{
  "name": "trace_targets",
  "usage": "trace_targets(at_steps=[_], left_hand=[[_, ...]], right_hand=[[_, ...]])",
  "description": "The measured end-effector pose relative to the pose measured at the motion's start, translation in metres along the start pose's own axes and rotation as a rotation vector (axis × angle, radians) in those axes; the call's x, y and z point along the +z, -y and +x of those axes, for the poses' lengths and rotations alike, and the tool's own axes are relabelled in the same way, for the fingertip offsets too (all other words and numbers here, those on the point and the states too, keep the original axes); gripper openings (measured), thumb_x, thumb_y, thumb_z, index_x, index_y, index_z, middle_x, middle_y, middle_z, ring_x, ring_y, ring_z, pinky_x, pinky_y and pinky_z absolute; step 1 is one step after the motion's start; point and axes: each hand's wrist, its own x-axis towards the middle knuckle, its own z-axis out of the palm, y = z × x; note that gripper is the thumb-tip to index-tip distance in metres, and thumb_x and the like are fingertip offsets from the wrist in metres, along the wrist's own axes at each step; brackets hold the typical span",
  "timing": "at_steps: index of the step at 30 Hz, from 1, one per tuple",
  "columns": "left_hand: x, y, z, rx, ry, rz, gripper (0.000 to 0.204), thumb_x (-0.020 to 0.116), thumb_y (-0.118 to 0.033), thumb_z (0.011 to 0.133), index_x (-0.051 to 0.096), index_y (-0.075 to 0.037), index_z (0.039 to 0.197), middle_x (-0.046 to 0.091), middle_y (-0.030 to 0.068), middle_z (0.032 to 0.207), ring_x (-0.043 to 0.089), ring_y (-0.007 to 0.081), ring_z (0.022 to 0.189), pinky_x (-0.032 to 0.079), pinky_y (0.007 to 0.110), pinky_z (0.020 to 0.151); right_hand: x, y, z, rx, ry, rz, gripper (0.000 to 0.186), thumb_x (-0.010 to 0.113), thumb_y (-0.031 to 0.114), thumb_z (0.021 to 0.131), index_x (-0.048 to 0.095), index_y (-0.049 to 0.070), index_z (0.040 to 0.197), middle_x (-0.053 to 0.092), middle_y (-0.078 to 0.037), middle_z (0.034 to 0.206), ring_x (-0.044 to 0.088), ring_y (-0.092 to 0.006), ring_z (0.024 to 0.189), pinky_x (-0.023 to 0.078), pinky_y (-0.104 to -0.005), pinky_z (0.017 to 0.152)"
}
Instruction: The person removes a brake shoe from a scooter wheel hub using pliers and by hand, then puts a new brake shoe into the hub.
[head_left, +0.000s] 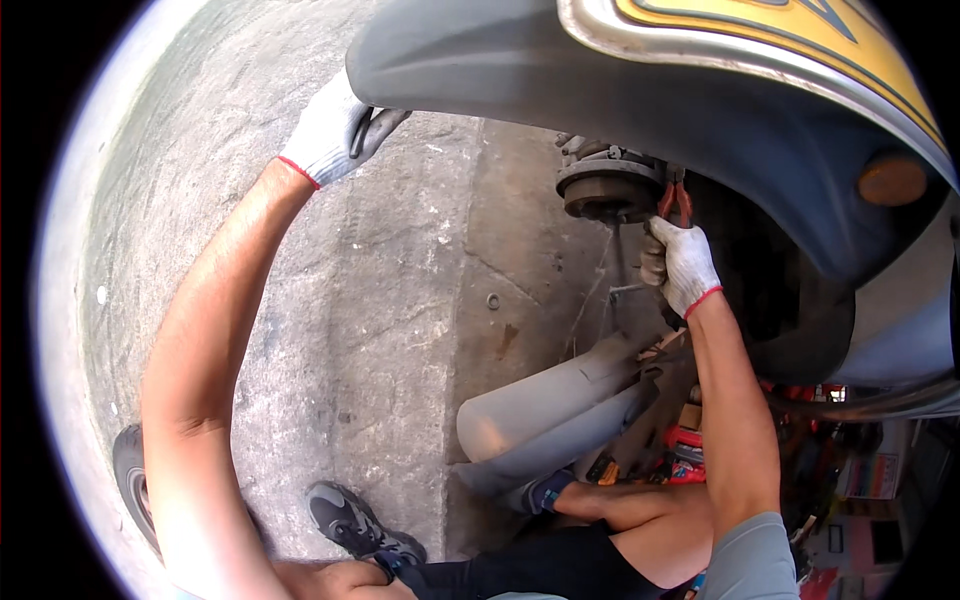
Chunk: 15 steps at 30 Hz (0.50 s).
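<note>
Head view: left hand (345,130), in a white glove with a red cuff, was at the near tip of a dark grey fender (480,65), fingers bent at its lower edge; could not tell whether they had closed on it. Right hand (684,262), gloved alike, was wrapped around a pair of red-handled pliers (683,205). Pliers stood upright in the picture, below the fender and just beside a dark round hub (605,190); contact between tool and hub could not be made out. Below the hub, a pale grey curved panel (540,395) lay near the person's leg. A small ring (493,300) lay on the concrete floor (350,380). An orange lamp (892,181) sat on the bodywork at right, under a yellow panel (800,25).
</note>
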Motion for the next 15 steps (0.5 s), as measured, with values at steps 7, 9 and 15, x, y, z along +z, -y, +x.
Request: trace_targets(at_steps=[7,9,15], left_hand=[[0.017,0.005,0.021,-0.291,-0.310,-0.465,0.024,0.049,-0.015,0.088,0.058,-0.004,0.106,0.062,0.0165,0.098,0.061,0.0323,0.087,0.051,0.037,0.074],[0.017,-0.001,0.030,-0.495,-0.256,-0.745,0.025,0.047,-0.016,0.089,0.058,-0.004,0.107,0.062,0.0167,0.097,0.062,0.0316,0.087,0.051,0.037,0.075],[0.012,-0.019,0.024,-0.466,-0.372,-0.423,0.028,0.043,-0.020,0.092,0.058,-0.003,0.109,0.064,0.0173,0.096,0.063,0.0296,0.087,0.050,0.036,0.076]], right_hand=[[0.010,-0.002,-0.003,-0.004,-0.041,-0.004,0.023,0.050,0.017,0.092,0.043,0.013,0.070,0.036,0.003,0.057,0.029,-0.0085,0.042,0.023,-0.0259,0.041],[0.007,-0.001,-0.003,-0.008,-0.058,0.000,0.023,0.050,0.016,0.091,0.041,0.012,0.069,0.037,0.003,0.056,0.030,-0.0090,0.042,0.023,-0.0266,0.041],[0.003,-0.001,0.000,-0.002,-0.019,0.037,0.023,0.051,0.016,0.090,0.042,0.012,0.070,0.037,0.002,0.057,0.030,-0.0090,0.042,0.023,-0.0267,0.041]])
